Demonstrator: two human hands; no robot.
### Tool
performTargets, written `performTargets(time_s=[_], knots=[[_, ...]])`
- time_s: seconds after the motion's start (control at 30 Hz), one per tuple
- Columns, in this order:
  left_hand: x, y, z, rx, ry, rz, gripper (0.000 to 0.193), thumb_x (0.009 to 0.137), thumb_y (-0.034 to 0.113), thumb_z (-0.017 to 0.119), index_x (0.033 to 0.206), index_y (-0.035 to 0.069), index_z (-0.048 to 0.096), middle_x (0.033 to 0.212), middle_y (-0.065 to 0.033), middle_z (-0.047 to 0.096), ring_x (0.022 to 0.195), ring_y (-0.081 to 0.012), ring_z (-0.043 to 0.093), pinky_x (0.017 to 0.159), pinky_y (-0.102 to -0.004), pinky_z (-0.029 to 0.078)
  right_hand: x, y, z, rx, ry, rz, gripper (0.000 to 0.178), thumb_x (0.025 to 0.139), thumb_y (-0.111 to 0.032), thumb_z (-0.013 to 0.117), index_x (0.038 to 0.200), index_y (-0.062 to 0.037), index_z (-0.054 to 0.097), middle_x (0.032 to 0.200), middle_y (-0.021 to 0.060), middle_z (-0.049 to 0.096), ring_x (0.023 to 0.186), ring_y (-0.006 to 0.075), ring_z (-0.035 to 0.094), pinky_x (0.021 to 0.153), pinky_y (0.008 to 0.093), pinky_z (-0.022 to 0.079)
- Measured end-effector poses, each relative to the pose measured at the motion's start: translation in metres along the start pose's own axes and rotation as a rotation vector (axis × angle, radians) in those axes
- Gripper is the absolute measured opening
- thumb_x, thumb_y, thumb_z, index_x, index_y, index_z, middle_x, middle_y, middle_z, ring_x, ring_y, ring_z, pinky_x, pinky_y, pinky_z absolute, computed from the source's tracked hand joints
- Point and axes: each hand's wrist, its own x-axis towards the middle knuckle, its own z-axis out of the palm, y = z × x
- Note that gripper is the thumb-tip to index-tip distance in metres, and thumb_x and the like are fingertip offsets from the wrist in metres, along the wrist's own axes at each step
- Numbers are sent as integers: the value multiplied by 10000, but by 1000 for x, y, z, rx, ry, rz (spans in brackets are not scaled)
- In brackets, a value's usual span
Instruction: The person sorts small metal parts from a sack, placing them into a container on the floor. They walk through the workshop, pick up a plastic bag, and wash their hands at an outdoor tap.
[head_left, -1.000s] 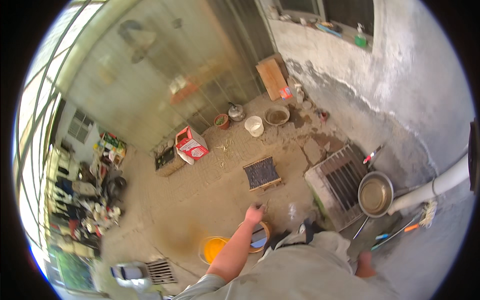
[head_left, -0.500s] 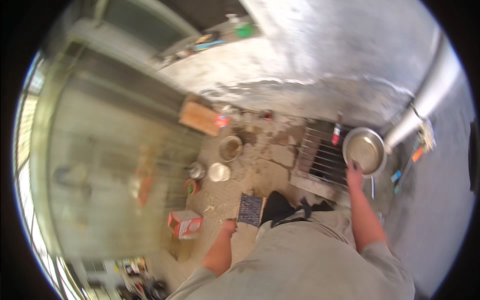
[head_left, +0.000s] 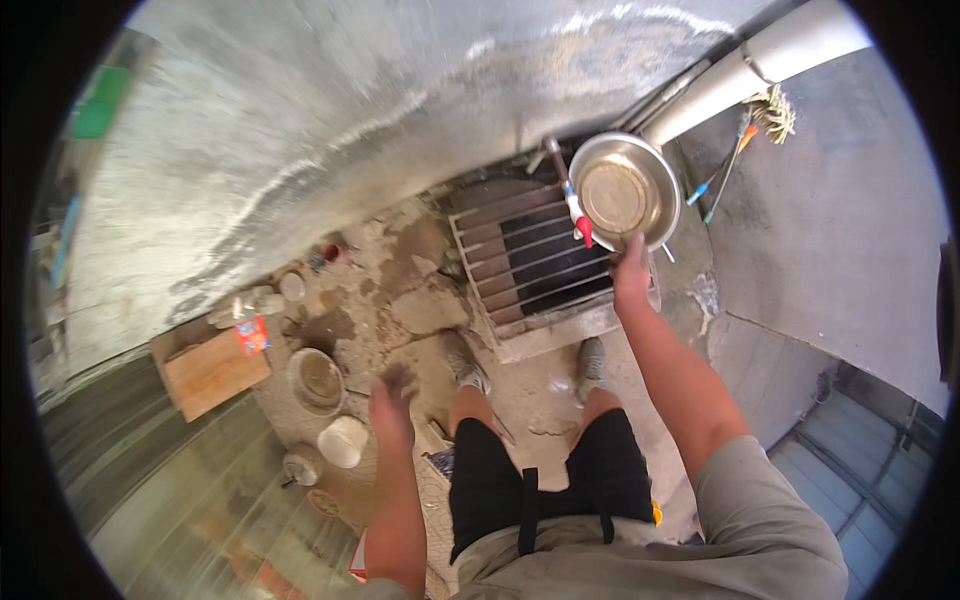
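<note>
A round, shallow metal basin (head_left: 648, 190) is at the right, over the corner of a barred grate (head_left: 488, 275). My right hand (head_left: 631, 270) grips the basin's near rim, its fingers partly hidden. No contents can be made out inside. Just left of the basin, a tap (head_left: 578, 215) with a red end sticks out over the bars. My left hand (head_left: 394, 398) hangs free above the floor, slightly blurred, fingers apart and holding nothing. Nearest to it are a round bowl-like basin (head_left: 293, 385) and a white tub (head_left: 343, 441).
A wooden board (head_left: 210, 380) leans at the left beside an orange packet (head_left: 252, 336). A white pipe (head_left: 745, 75) runs down the corner at the right. Near it, a mop-like tool (head_left: 773, 115) and thin sticks lean on the grey wall (head_left: 820, 220).
My view has swung to the right, so the grate and basin now sit nearer the middle. My left hand has risen forward with its fingers spread; my right hand still holds the basin.
</note>
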Motion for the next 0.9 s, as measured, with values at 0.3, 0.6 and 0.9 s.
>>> performTargets(time_s=[0.3, 0.6, 0.9], knots=[[108, -66, 227, -1088, -487, -631, 763, 1048, 612, 283, 1485, -6, 388, 1499, -179, 438, 1397, -316, 417, 1187, -489, 312, 24, 16, 66, -209, -124, -882, 315, 1020, -229, 591, 1245, -21, 664, 870, 147, 731, 781, 231, 720, 745, 319, 551], [190, -140, 364, -863, -727, -650, 553, 1095, 452, 262, 1308, 31, 552, 1263, -101, 592, 1176, -234, 554, 1078, -436, 439, 55, 24, 53, -225, -159, -1186, 299, 976, -265, 663, 1189, -61, 704, 766, 123, 713, 669, 287, 703, 636, 372, 561], [210, -130, 371, -864, -778, -511, 540, 1117, 350, 237, 1278, -65, 542, 1211, -170, 626, 1119, -277, 610, 1058, -439, 492, 44, 33, 43, -191, -217, -1091, 379, 1057, -395, 504, 1185, -93, 694, 903, 156, 726, 867, 318, 705, 803, 392, 540]])
